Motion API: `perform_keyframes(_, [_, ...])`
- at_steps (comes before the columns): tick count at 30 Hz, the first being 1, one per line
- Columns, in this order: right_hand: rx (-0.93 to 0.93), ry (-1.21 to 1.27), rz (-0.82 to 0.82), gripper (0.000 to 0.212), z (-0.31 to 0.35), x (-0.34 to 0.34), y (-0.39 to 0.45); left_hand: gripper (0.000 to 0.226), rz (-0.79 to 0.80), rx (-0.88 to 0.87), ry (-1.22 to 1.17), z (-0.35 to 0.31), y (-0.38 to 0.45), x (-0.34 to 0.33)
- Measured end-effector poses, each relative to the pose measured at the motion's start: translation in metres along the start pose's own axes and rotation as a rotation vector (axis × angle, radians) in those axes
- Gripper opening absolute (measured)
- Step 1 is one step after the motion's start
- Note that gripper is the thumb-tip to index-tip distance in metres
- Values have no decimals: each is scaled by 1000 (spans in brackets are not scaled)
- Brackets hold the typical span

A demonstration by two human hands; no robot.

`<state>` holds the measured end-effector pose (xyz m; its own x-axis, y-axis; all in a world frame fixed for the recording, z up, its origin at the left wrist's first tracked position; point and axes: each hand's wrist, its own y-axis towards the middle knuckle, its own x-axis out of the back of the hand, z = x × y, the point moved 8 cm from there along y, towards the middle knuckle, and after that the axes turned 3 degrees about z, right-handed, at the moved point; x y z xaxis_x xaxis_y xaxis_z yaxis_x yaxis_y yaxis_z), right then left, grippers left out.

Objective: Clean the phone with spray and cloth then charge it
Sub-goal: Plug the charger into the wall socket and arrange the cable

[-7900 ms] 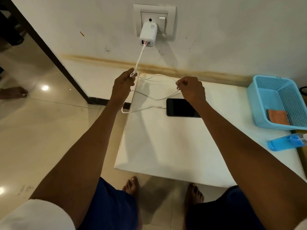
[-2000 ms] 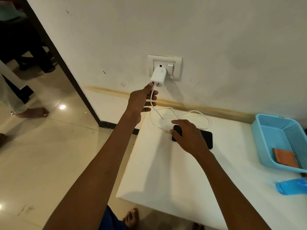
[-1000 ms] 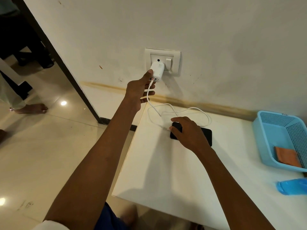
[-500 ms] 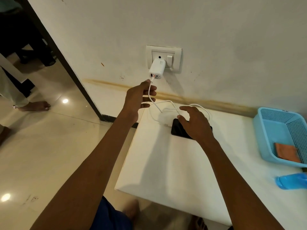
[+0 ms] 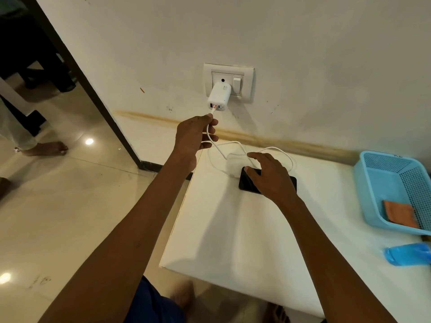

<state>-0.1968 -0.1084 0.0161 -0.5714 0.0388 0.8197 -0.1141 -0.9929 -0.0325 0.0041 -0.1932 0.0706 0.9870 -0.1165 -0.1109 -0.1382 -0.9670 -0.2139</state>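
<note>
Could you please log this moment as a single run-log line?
left hand: pinches cable below charger | right hand: open, over phone | cloth: in basket | phase: charging

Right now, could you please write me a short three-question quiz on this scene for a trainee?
1. True or false: the cable is plugged into the charger on the wall.
2. What lies inside the basket? A) the phone B) an orange cloth C) the bottle
3. Fill in: the right hand is over the ____, which lies flat on the table.

Key
1. True; the left hand holds the cable just below the charger.
2. B; the cloth is in the basket, while the blue bottle lies outside it on the table.
3. phone.
</note>
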Motion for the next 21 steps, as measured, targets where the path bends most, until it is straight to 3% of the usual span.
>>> perform_keyframes(21, [18,-6,8,39,2,-2,1,25,-11,63,54,-5,3,-3])
